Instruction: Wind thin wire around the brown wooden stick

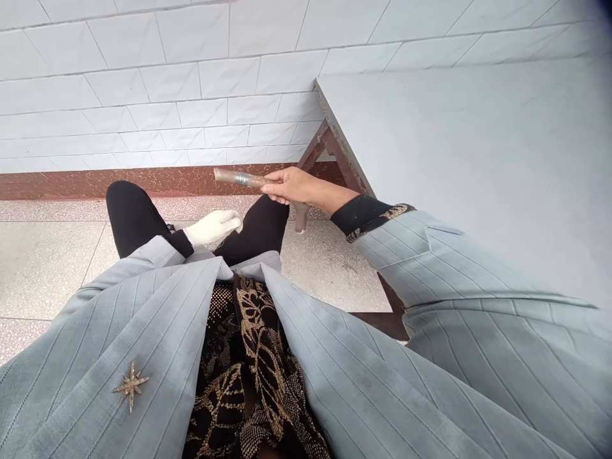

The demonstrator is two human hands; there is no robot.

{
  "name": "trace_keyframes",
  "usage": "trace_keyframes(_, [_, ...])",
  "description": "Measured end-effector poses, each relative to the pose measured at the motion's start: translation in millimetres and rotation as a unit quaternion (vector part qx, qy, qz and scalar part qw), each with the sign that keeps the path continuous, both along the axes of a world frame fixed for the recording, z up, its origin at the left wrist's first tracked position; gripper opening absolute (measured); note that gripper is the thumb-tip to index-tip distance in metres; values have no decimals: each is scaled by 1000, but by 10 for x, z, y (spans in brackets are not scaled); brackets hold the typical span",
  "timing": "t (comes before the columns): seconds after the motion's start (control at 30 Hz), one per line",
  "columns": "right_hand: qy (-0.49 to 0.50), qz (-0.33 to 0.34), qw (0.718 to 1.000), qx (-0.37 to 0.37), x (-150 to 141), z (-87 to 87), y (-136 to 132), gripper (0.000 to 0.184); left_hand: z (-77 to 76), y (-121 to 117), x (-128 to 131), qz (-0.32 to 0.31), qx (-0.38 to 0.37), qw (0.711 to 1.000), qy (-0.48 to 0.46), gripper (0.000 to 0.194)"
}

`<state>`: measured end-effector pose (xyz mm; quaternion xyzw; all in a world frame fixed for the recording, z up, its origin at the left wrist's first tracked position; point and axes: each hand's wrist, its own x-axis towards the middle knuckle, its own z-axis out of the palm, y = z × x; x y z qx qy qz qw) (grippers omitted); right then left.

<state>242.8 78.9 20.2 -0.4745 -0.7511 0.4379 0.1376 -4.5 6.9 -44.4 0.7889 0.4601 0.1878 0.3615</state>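
Observation:
My right hand (287, 185) is bare and closed around a brownish, tube-like stick (224, 175) with a silver band wrapped around it. The stick points left, held above my knee and a little away from the wall. Below the same hand a similar brownish piece (300, 220) hangs or stands; whether it belongs to the stick I cannot tell. My left hand (213, 228), in a white knitted glove, is over my thigh with its fingers curled together. Anything inside those fingers is hidden.
A pale tabletop (459, 166) on a reddish-brown frame (347, 156) stands at my right, under my right sleeve. Ahead rises a white tiled wall (191, 38) with a red-brown skirting (57, 182). Speckled floor tiles (48, 255) lie around my knees.

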Motion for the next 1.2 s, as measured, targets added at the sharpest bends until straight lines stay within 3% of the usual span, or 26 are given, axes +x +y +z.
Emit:
trace_keyframes(0.2, [-182,22,982,47,19,-66,93,18,87,4,2,-4,38,995,95,38])
trace_keyframes(0.5, [-227,135,964,-13,82,-102,107,43,279,0,-21,31,90,984,150,38])
trace_keyframes(0.77, [-162,244,953,-83,104,-106,100,47,357,110,-158,47,75,995,43,33])
trace_keyframes(0.97, [-134,295,936,-137,87,-64,53,44,308,133,-184,-3,-23,996,-84,37])
trace_keyframes(1.07, [-70,277,950,-123,66,34,-26,36,251,118,-171,23,-45,989,-140,39])
trace_keyframes(1.2, [25,134,990,-47,15,129,-114,29,133,54,-123,29,-39,989,-142,42])
